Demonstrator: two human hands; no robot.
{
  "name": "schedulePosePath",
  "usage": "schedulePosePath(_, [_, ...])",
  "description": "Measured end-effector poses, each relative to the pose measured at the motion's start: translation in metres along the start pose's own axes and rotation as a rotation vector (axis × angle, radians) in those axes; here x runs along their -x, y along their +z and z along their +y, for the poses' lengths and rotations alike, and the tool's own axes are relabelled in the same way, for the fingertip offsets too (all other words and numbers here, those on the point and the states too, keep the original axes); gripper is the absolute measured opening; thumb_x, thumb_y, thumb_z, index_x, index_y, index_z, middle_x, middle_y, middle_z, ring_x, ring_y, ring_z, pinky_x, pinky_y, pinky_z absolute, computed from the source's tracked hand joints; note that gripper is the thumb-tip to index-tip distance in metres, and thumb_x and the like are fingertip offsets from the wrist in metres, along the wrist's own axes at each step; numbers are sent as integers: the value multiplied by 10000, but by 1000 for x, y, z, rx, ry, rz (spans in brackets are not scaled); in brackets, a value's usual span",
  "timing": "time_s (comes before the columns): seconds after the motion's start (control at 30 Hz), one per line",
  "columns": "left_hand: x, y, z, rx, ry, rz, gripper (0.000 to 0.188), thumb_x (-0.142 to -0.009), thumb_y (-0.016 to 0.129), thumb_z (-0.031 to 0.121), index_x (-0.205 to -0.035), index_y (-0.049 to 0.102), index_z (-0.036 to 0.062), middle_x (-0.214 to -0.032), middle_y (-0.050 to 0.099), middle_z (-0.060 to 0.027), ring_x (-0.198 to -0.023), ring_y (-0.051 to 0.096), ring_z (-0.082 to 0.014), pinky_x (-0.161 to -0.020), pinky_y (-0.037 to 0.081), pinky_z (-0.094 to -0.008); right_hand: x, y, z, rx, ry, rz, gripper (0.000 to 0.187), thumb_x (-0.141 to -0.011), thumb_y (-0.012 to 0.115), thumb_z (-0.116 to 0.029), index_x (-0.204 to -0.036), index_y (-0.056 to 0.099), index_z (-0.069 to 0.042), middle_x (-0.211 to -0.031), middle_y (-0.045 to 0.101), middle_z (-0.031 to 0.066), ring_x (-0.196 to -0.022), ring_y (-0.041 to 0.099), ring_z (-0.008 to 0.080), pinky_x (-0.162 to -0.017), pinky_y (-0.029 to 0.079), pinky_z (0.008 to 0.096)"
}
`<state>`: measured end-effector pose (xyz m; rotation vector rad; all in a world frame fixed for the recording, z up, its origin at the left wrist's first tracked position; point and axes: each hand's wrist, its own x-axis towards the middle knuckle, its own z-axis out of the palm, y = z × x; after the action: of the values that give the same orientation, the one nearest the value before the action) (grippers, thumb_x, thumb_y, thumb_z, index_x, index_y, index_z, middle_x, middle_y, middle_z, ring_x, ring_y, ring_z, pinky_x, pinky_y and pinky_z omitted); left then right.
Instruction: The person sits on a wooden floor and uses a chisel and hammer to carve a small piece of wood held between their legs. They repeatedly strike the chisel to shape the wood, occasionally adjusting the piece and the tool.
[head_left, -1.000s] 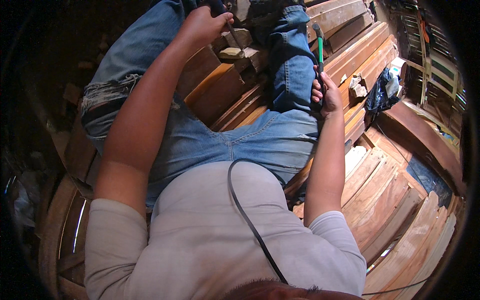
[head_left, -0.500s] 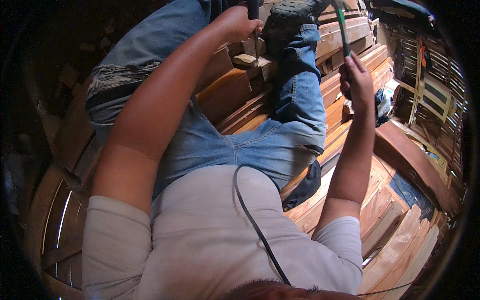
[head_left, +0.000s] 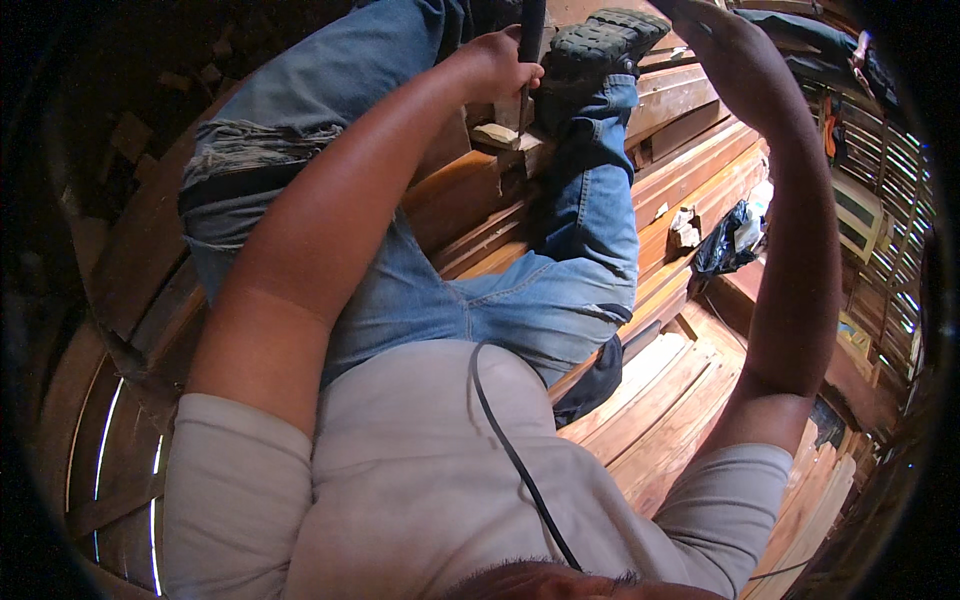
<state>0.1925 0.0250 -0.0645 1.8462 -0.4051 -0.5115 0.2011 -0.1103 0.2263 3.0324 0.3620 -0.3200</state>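
We see the left hand (head_left: 500,68) with its fingers wrapped around a tool (head_left: 533,28), whose dark handle rises from them to the upper edge of the view. The thin shaft runs down below these fingers and ends at the right end of a pale block (head_left: 495,136); we cannot tell whether the tip touches it. Below the block, farther from the fingers, we see an orange-brown board (head_left: 458,195). Just to the right of the left fingers is a dark shoe (head_left: 608,45), its ridged sole showing, with a leg of the jeans (head_left: 590,180) running down from it. The right hand (head_left: 722,42) is raised, well to the right of the left fingers; its own fingers are cut off by the upper edge, so we cannot tell whether they are apart or together. Below it we see stacked boards (head_left: 690,190), then a black bag (head_left: 722,242), and lower again some sunlit planks (head_left: 655,405).
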Motion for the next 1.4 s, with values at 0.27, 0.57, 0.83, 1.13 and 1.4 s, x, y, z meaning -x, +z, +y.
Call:
schedulePosePath(0.27, [-2,4,-11,22,23,49,455,-978,703,272,-1347,568,43,-957,783,-108,-835,759,-229,-741,590,-370,-16,-16,-20,234,-311,-129,326,-1045,571,-253,-1272,706,-62,-1100,738,212,-909,727,378,-833,569,433])
schedulePosePath(0.57, [2,8,-3,64,4,20,348,-971,695,396,-1090,761,76,-987,778,-125,-868,744,-250,-818,568,-404,-9,-22,-46,133,32,-43,316,-1044,581,-221,-1312,689,-94,-1130,733,214,-932,735,356,-814,565,418])
schedulePosePath(0.83, [-2,16,-5,52,23,18,423,-961,721,266,-1294,607,30,-991,777,-138,-903,757,-282,-778,585,-410,-27,16,57,233,-282,-55,338,-1036,583,-132,-1364,641,-70,-1223,690,194,-1077,688,309,-916,560,375])
schedulePosePath(1.13, [3,4,-10,175,-55,-2,406,-963,714,220,-1312,604,45,-942,778,-122,-849,764,-235,-724,603,-375,-24,23,67,106,-327,31,313,-1029,592,-105,-1328,654,-36,-1164,713,213,-1013,719,318,-900,580,392])
schedulePosePath(1.4, [9,-3,-9,-14,-5,91,384,-973,710,264,-1281,635,47,-968,783,-123,-849,763,-240,-744,600,-380,-25,26,54,230,-242,-181,369,-1034,603,-83,-1393,610,2,-1260,716,205,-1093,735,278,-978,575,330])
